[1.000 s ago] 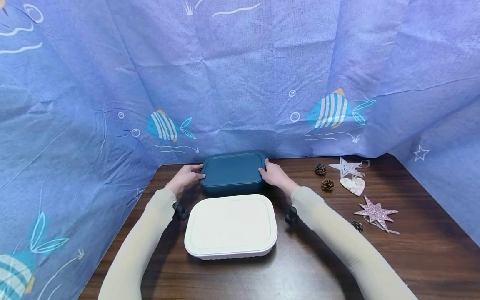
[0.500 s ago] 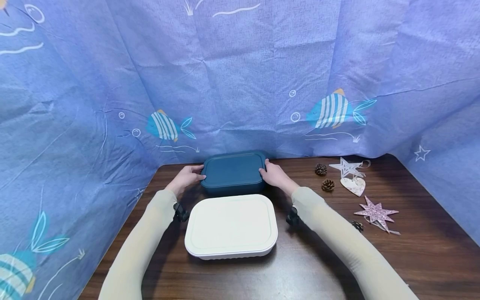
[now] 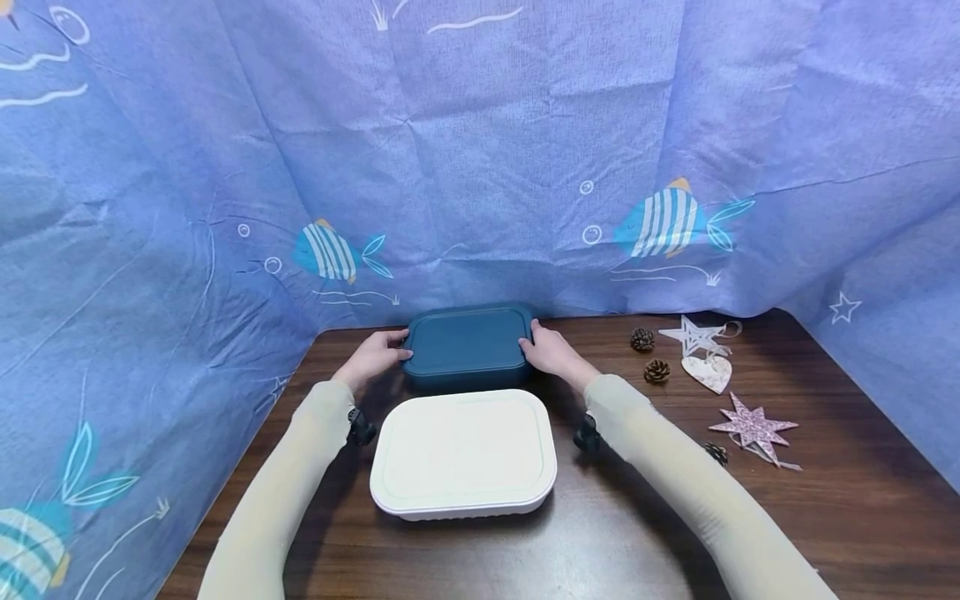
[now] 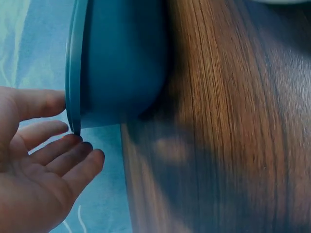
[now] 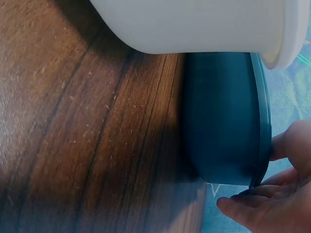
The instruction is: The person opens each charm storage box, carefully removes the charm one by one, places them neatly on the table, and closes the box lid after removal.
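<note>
A dark blue lidded food container (image 3: 467, 340) sits at the back edge of the table, against the cloth. My left hand (image 3: 372, 357) pinches the left end of its lid rim; in the left wrist view the thumb (image 4: 43, 103) presses on the lid while the fingers reach beneath the rim. At the opposite end, my right hand (image 3: 553, 353) grips the rim the same way, thumb on top and fingers curled under it in the right wrist view. Directly in front of the blue container stands a larger white lidded container (image 3: 463, 450), between my forearms and touched by neither hand.
On the right of the brown table (image 3: 600, 533) lie several pinecones (image 3: 657, 371), a white star ornament (image 3: 692, 335), a pale heart ornament (image 3: 707, 372) and a pink glitter star (image 3: 753, 423). A blue fish-print cloth (image 3: 480, 167) hangs behind and at both sides.
</note>
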Action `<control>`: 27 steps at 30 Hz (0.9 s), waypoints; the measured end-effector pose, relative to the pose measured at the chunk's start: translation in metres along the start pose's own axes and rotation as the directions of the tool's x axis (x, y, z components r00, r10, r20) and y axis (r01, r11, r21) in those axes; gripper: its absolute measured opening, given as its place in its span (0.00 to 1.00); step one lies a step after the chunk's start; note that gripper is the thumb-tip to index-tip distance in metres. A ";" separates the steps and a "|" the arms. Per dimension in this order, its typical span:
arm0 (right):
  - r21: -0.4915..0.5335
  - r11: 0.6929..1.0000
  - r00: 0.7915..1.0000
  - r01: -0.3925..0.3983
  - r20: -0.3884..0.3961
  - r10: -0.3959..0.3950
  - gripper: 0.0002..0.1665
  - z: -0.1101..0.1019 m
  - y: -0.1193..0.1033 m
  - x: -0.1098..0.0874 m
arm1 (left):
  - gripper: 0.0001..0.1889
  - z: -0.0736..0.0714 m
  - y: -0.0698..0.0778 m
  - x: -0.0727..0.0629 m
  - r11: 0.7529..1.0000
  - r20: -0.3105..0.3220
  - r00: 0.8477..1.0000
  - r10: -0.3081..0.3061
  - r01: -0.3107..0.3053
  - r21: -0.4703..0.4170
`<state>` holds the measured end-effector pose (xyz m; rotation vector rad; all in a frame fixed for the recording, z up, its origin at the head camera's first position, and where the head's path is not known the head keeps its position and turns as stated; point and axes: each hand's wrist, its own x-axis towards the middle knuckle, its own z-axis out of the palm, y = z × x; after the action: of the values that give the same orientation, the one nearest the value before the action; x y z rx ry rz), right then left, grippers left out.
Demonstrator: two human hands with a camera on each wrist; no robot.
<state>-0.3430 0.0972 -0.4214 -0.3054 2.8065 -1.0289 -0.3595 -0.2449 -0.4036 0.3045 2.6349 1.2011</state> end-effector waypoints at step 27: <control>-0.042 0.992 0.993 0.118 -0.023 -0.119 0.43 0.019 -0.001 0.022 | 0.31 0.024 -0.013 0.025 0.930 -0.092 0.978 0.189 -0.149 0.335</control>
<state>-0.3602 0.0799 -0.4361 -0.4728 2.8649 -1.0071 -0.3773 -0.2297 -0.4318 0.5424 2.9673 0.8443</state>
